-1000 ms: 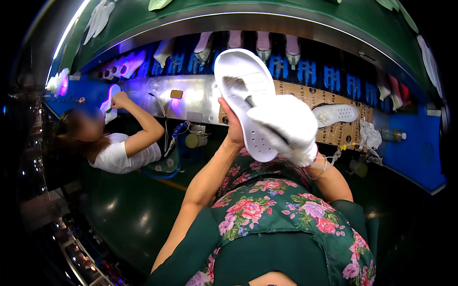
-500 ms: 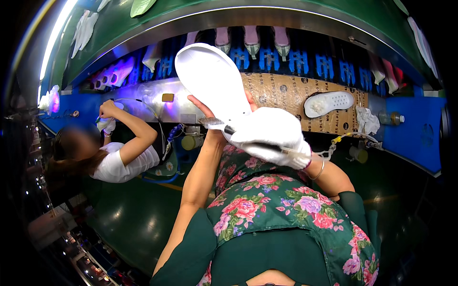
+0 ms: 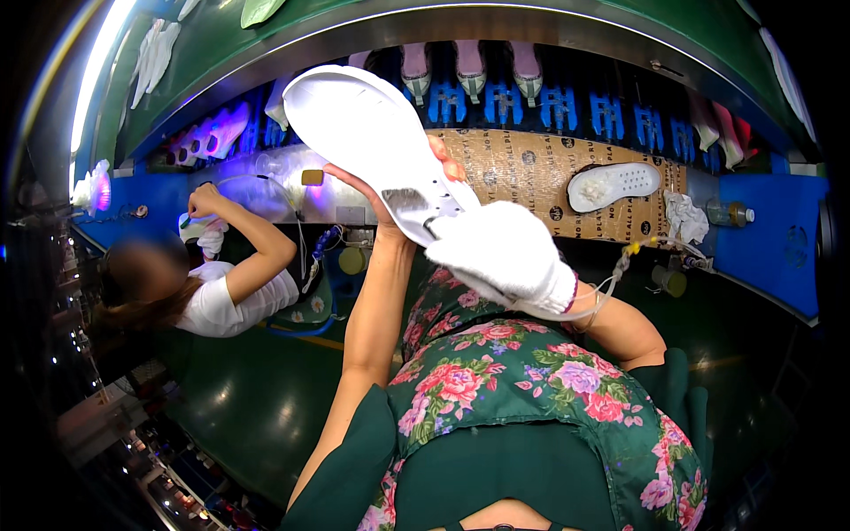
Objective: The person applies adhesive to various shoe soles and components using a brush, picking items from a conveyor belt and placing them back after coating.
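Note:
A white shoe sole (image 3: pixel 359 119) is held up tilted, its hollow inner face showing and its broad end at the upper left. My bare left hand (image 3: pixel 382 211) grips it from beneath, thumb at the left edge and fingers curled round the right edge. My right hand (image 3: pixel 503 252), in a white knitted glove, is closed on a brush whose flat grey bristles (image 3: pixel 407 202) lie on the sole's inside near its narrower end. The glove hides most of the handle. A thin clear tube (image 3: pixel 611 288) trails from the right hand towards the bench.
On the cardboard-covered bench (image 3: pixel 505 177) lies another white sole (image 3: pixel 613 186) with whitish material in it. Beside it are crumpled white cloth (image 3: pixel 684 217) and a bottle (image 3: pixel 730 215). Blue racks (image 3: pixel 503 103) with shoes stand behind. A co-worker (image 3: pixel 235 283) sits at the left.
The sole has shifted up and left with my left hand. The brush, raised near the sole's edge before, now lies with its bristles inside the sole.

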`<state>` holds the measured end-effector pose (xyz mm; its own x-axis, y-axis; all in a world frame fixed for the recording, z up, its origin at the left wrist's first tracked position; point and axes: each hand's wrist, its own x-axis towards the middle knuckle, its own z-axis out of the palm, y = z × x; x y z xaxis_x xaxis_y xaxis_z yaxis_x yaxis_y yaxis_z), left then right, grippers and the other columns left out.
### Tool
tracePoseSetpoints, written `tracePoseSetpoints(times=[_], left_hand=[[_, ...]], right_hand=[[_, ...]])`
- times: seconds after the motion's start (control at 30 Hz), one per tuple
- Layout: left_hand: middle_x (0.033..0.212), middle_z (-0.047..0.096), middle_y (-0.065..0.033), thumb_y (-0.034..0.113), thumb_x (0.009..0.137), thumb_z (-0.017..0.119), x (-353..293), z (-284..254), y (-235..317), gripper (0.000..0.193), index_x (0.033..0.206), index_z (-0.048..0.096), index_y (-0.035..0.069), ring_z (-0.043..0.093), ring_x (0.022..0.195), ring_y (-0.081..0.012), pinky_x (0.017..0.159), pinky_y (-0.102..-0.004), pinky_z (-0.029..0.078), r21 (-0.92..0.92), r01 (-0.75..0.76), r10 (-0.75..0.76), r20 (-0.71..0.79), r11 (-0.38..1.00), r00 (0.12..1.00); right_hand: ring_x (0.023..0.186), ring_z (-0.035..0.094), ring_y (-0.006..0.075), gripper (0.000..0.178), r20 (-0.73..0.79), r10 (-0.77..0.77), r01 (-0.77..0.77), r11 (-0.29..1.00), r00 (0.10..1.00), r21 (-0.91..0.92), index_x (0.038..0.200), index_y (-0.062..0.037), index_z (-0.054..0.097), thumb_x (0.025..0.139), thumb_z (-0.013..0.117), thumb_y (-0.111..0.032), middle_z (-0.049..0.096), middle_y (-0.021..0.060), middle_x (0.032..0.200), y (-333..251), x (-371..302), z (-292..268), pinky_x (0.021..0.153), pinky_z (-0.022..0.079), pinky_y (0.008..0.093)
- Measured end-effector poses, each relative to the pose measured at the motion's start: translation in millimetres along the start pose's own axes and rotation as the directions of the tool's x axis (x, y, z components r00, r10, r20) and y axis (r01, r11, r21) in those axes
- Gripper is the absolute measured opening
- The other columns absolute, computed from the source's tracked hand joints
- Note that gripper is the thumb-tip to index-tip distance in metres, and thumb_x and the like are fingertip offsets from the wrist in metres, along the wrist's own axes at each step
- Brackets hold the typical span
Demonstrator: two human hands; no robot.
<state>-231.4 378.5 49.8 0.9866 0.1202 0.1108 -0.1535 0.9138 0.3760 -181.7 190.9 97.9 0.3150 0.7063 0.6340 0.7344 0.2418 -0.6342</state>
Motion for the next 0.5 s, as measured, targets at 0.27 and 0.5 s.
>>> tracePoseSetpoints(times=[0.27,0.5], left_hand=[[0.087,0.063,-0.0207,0.104,0.054,0.039,11,0,2,0.121,0.105,0.054,-0.005,0.062,0.083,-0.0346,0.071,-0.0421,0.054,-0.059,-0.033,0.034,0.019,0.998,0.999],[0.084,0.064,-0.0198,0.105,0.053,0.035,19,-3,14,0.123,0.104,0.055,-0.005,0.063,0.08,-0.0327,0.069,-0.0426,0.053,-0.009,0.045,-0.045,0.046,0.999,0.998]], right_hand=[[0.081,0.07,0.027,0.035,-0.003,0.003,-0.003,0.999,1.0,-0.038,0.108,-0.0144,0.074,0.074,0.077,-0.008,0.073,0.0069,0.095,-1,13,-14,0.073,0.055,0.037],[0.08,0.07,0.0271,0.027,-0.029,0.066,-0.058,0.975,0.997,0.213,0.103,-0.0105,0.075,0.076,0.077,-0.008,0.073,0.0066,0.093,6,8,-21,0.072,0.055,0.0363]])
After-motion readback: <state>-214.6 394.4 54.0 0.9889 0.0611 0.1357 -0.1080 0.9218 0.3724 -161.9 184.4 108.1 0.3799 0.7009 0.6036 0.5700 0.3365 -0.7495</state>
